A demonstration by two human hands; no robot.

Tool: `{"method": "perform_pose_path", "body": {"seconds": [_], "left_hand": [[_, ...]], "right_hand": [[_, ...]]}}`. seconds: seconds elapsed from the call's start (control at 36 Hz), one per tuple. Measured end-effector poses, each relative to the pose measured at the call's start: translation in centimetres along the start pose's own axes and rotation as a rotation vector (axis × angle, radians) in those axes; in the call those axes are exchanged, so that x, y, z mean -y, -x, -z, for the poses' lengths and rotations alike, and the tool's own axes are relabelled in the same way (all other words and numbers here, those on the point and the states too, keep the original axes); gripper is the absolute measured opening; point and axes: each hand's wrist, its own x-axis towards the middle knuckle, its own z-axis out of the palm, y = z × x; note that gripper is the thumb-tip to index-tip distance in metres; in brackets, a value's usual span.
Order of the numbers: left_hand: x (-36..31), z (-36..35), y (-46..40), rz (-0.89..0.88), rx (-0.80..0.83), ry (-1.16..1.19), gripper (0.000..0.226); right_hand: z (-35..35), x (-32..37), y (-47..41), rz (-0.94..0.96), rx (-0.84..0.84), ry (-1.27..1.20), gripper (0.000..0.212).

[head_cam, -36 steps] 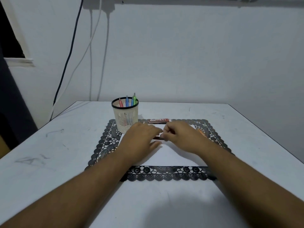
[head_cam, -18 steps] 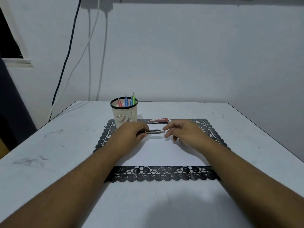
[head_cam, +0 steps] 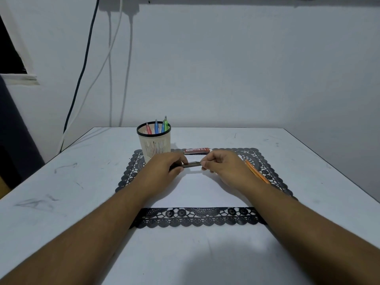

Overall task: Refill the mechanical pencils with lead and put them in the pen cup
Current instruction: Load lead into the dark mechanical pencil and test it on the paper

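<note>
Mechanical pencil hangs level between both hands: left hand fingers grip the barrel, right hand fingers pinch its end. Pull the cap straight off, barrel steady; lead case lies just beyond, pen cup beyond left.

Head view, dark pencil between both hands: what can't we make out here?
- Dark mechanical pencil: both ends hidden, one under the left hand, one behind the fingers of the right hand.
- Whether its cap is off: too small.
- Red lead case: label too small to read.
- Cream slatted pen cup: lower pencils hidden by its wall.
- Orange pencil: near end cut off by the right forearm.
</note>
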Motion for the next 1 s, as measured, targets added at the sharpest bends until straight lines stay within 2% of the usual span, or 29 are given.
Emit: {"method": "perform_pose_path", "body": {"seconds": [0.17,0.31,0.44,0.69,0.83,0.89,1.0], "left_hand": [[-0.2,0.0,0.1,0.006,0.004,0.018,0.012],[0.5,0.0,0.1,0.063,0.009,0.059,0.017],[0.5,-0.1,0.4,0.116,-0.004,0.109,0.019],[-0.5,0.0,0.7,0.117,0.018,0.055,0.017],[-0.3,-0.1,0.8,0.105,0.047,0.076,0.017],[-0.3,-0.1,0.8,0.092,0.062,0.074,0.017],[-0.2,-0.2,0.8,0.067,0.077,0.039,0.015]], "right_hand": [[0.5,-0.2,-0.3,-0.009,0.016,0.046,0.01],[1.4,-0.9,-0.6,-0.075,-0.053,-0.079,0.008],[1.1,-2.1,-0.7,-0.112,-0.042,-0.047,0.01],[-0.7,-2.7,-1.4,-0.037,-0.071,0.429,0.004],[-0.8,-2.7,-1.4,-0.031,-0.087,0.588,0.013],[-0.7,-3.0,-1.5,-0.02,-0.087,0.56,0.016],[0.1,-2.9,-1.4,0.019,-0.146,0.341,0.015]]}}
